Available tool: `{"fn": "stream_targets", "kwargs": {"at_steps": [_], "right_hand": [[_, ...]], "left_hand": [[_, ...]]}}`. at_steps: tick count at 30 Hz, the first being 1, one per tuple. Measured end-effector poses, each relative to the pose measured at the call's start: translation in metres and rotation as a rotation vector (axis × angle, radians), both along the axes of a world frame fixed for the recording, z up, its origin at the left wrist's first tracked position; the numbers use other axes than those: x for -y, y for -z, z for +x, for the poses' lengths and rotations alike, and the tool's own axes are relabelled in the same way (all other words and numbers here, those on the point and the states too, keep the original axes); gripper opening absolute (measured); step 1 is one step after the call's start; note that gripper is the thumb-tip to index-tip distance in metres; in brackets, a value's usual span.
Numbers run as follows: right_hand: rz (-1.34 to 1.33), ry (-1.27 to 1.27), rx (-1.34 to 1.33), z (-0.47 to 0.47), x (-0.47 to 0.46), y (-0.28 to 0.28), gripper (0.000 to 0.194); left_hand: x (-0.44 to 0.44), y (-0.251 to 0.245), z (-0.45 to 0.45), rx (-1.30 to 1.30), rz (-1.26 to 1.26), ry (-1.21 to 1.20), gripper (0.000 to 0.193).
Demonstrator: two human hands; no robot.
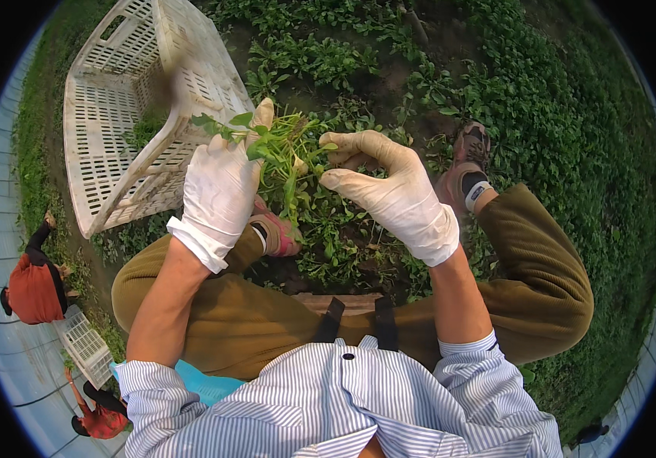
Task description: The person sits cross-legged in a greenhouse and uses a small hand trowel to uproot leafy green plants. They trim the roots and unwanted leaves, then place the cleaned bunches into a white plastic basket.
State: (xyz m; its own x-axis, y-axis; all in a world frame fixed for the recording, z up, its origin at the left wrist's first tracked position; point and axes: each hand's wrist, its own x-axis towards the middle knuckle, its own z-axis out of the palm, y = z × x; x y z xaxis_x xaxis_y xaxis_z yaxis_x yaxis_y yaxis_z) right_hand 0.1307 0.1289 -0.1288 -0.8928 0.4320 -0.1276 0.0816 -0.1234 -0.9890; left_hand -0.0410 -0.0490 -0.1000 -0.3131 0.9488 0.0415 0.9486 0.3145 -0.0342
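Note:
My left hand (222, 177), in a whitish disposable glove, is closed around a bunch of leafy green plants (282, 146). Leaves stick out on both sides of its raised thumb, and thin stems and roots show towards the right. Just right of the bunch is my right hand (394, 186), gloved the same way, its thumb and fingers curved and apart with nothing between them. A white slatted plastic crate (102, 143) stands tilted left of my left hand, with some greens (147, 129) inside.
Low green plants (328, 57) grow in soil ahead and densely on the right (580, 189). My shoes stand among them. At far left, two people (36, 289) in red tops are beside another white crate (84, 343), near plastic sheeting (1, 229). A blue plastic item (208, 383) lies by my left hip.

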Motion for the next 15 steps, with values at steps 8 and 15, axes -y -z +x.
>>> {"fn": "stream_targets", "kwargs": {"at_steps": [8, 15], "right_hand": [[-0.149, 0.060, 0.078, -0.017, -0.001, 0.004, 0.020], [-0.103, 0.369, -0.067, 0.013, -0.058, -0.002, 0.016]], "left_hand": [[-0.015, 0.006, 0.008, -0.080, 0.097, 0.074, 0.029], [-0.005, 0.011, -0.018, -0.052, 0.218, 0.047, 0.037]]}}
